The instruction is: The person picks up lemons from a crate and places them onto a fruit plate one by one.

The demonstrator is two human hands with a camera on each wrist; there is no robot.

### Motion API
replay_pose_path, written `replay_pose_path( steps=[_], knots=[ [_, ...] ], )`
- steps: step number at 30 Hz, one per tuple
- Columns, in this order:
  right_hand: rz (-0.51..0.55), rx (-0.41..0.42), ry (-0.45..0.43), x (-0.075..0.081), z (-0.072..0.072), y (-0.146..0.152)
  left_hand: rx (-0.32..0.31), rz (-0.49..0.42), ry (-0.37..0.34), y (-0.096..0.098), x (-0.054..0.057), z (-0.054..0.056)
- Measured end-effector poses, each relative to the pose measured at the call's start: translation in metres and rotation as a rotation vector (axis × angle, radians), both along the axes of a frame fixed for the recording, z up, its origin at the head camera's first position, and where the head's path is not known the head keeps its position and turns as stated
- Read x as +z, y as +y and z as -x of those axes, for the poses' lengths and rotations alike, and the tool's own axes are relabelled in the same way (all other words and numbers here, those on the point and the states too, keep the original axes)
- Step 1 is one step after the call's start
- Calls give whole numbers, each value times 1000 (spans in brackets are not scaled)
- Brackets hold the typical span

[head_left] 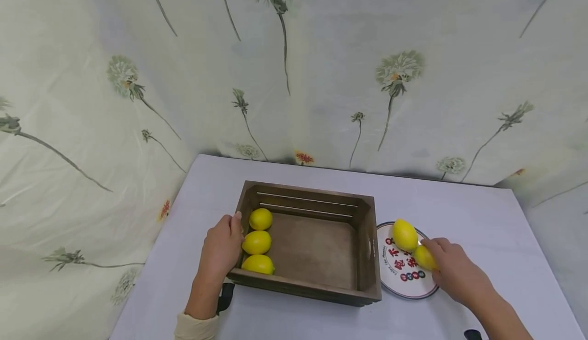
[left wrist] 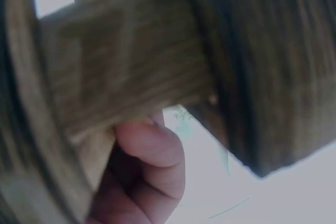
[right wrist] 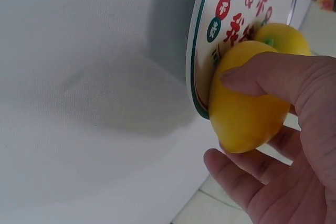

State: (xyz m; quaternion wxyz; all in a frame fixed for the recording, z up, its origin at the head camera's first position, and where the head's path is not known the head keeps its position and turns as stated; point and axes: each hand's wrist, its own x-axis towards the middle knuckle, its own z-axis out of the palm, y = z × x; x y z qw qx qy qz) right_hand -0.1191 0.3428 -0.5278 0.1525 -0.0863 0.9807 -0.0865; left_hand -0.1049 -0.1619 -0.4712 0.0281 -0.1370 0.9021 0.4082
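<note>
A brown wooden crate (head_left: 308, 284) with slatted sides stands in the middle of the table. Three yellow lemons, the front one (head_left: 258, 264) included, line its left inner wall. My left hand (head_left: 222, 245) grips the crate's left side, its fingers curled at a slat (left wrist: 131, 61) in the left wrist view. To the right of the crate lies a round white plate (head_left: 397, 284) with red lettering. Over its right part my right hand (head_left: 459, 271) holds a lemon (right wrist: 247, 108) between thumb and fingers. Another lemon (head_left: 405, 235) rests on the plate beside it.
The white tabletop (head_left: 487, 227) extends past the crate and plate on every side. Behind it hangs a pale curtain (head_left: 331, 74) printed with dandelions, and it continues along the left. Dark straps (head_left: 225, 297) show at both wrists.
</note>
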Motion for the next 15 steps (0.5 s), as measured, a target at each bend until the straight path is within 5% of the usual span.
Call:
replay_pose_path(
  steps=[15],
  knots=[
    [-4, -27, 30, 4, -2, 2, -4, -7, 5, -1, -1, 0]
  ],
)
